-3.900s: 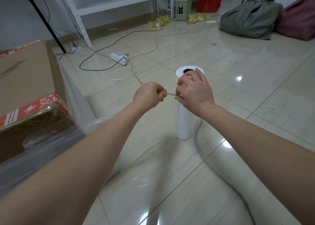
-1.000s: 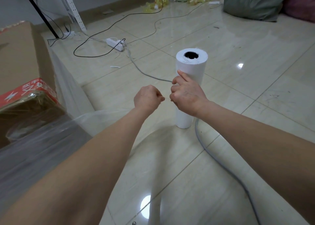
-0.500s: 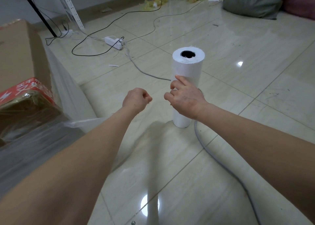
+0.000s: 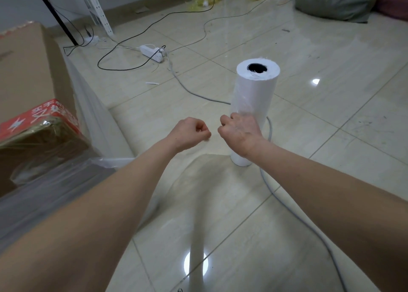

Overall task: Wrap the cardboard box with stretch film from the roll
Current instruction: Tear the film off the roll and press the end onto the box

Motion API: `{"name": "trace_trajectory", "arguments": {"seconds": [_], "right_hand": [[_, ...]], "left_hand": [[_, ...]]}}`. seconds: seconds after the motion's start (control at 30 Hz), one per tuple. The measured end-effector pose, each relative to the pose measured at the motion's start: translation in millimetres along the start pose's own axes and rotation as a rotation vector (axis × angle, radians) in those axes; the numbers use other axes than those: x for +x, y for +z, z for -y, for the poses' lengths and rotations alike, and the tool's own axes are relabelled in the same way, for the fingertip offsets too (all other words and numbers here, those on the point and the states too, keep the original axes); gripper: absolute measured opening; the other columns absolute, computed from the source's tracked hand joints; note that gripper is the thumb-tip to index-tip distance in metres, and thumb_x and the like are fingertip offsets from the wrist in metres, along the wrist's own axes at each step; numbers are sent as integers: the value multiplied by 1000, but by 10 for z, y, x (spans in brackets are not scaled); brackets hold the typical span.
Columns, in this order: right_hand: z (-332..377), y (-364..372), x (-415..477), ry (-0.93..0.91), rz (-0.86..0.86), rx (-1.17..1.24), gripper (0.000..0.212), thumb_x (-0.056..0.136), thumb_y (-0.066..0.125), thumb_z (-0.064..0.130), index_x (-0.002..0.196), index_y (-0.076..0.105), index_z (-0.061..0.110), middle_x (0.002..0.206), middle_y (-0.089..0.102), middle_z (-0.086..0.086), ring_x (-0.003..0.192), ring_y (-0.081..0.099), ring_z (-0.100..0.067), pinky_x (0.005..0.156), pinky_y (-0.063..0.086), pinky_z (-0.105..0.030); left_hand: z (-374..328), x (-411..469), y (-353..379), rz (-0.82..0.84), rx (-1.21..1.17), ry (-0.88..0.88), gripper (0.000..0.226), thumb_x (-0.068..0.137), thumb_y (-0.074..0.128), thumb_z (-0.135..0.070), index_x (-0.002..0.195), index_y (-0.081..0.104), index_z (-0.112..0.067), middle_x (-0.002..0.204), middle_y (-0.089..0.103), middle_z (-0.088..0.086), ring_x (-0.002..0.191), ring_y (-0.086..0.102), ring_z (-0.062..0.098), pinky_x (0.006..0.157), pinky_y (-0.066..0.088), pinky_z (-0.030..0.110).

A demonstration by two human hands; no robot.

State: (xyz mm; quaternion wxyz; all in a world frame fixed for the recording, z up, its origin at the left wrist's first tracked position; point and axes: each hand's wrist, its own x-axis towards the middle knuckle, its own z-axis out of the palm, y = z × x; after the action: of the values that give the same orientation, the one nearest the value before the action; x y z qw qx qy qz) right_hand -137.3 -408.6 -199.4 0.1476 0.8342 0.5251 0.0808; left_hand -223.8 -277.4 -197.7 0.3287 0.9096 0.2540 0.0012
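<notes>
The white stretch film roll [image 4: 254, 97] stands upright on the tiled floor. The cardboard box [image 4: 24, 75], with a red printed band, sits at the left, its near side covered in clear stretch film [image 4: 66, 181]. A loose clear sheet of that film runs from the box toward my hands and sags between my forearms. My left hand [image 4: 191, 133] is closed in a fist, fingertips pinched. My right hand [image 4: 240, 134] is closed too, in front of the roll's lower half. A small gap separates the two hands; the film between them is hard to make out.
A grey cable [image 4: 284, 205] loops round the roll's base and runs toward me on the right. A white power strip [image 4: 152, 53] and black cords lie beyond. A white rack leg [image 4: 97, 11], a black pole [image 4: 55, 15] and a grey-green bag [image 4: 335, 0] stand further back.
The thin twisted strand seen between my hands 3.9 s ago no longer shows. My hands drew apart half a second ago and have since come closer together, lower against the roll.
</notes>
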Motion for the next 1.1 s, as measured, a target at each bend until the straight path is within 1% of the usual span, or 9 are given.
{"name": "trace_trajectory", "arguments": {"seconds": [0.07, 0.13, 0.2, 0.27, 0.33, 0.4, 0.77, 1.0, 1.1], "right_hand": [[4, 7, -15, 7, 8, 4, 27, 97, 47, 14, 120, 59, 20, 120, 49, -1, 110, 49, -23, 74, 33, -32], [-8, 20, -34, 24, -3, 22, 27, 99, 47, 21, 123, 59, 22, 121, 51, 1, 111, 50, -23, 78, 36, -32], [-12, 34, -54, 38, -12, 44, 28, 100, 47, 24, 126, 57, 22, 123, 51, 1, 113, 50, -23, 78, 34, -31], [-9, 23, -83, 41, -28, 59, 28, 100, 46, 22, 126, 57, 22, 124, 52, 1, 115, 49, -23, 74, 28, -30], [-14, 5, -115, 41, -34, 85, 30, 100, 43, 18, 126, 57, 22, 124, 52, 0, 116, 48, -23, 73, 27, -29], [-14, 8, -142, 46, -30, 103, 32, 100, 42, 14, 126, 58, 22, 122, 53, 1, 115, 47, -24, 72, 29, -29], [-38, 83, -226, -26, 13, 80, 32, 97, 42, 7, 120, 61, 20, 116, 56, 3, 114, 45, -24, 68, 33, -30], [-11, 58, -265, -56, 29, 28, 29, 94, 45, 1, 115, 60, 15, 110, 57, 1, 111, 44, -23, 65, 33, -29], [4, 56, -265, -41, 0, 18, 28, 92, 47, 1, 118, 50, 11, 109, 59, -1, 113, 43, -24, 51, 23, -28]], "left_hand": [[-16, 19, 42, -29, 80, 58, 21, 79, 63, -32, 98, 65, -23, 95, 65, -8, 92, 59, 13, 80, 48, 29], [-56, 27, 113, -24, 297, 149, 50, 75, 67, -47, 120, 56, -27, 114, 62, -11, 111, 53, 13, 94, 43, 33], [-108, 44, 215, -25, 523, 201, 64, 76, 65, -57, 130, 51, -27, 121, 60, -11, 117, 49, 15, 96, 36, 33], [-143, 74, 303, -78, 627, 211, 51, 83, 61, -54, 125, 56, -26, 117, 64, -9, 113, 51, 17, 90, 34, 30], [-166, 59, 344, -154, 592, 167, 28, 91, 56, -43, 109, 67, -23, 104, 69, -1, 94, 54, 19, 78, 30, 28], [-179, 43, 366, -181, 537, 129, 24, 95, 53, -36, 97, 71, -19, 95, 70, 4, 81, 50, 21, 72, 26, 27], [189, 140, 205, -305, 165, -245, 18, 89, 62, -29, 96, 75, -18, 96, 72, 7, 95, 65, 26, 71, 46, 29], [266, 122, 127, -344, 151, -364, 20, 92, 59, -28, 95, 74, -15, 100, 71, 7, 96, 64, 29, 72, 45, 28], [321, 104, 162, -245, 82, -262, 17, 90, 59, -25, 89, 72, -14, 95, 70, 4, 92, 64, 26, 77, 51, 32]]}}
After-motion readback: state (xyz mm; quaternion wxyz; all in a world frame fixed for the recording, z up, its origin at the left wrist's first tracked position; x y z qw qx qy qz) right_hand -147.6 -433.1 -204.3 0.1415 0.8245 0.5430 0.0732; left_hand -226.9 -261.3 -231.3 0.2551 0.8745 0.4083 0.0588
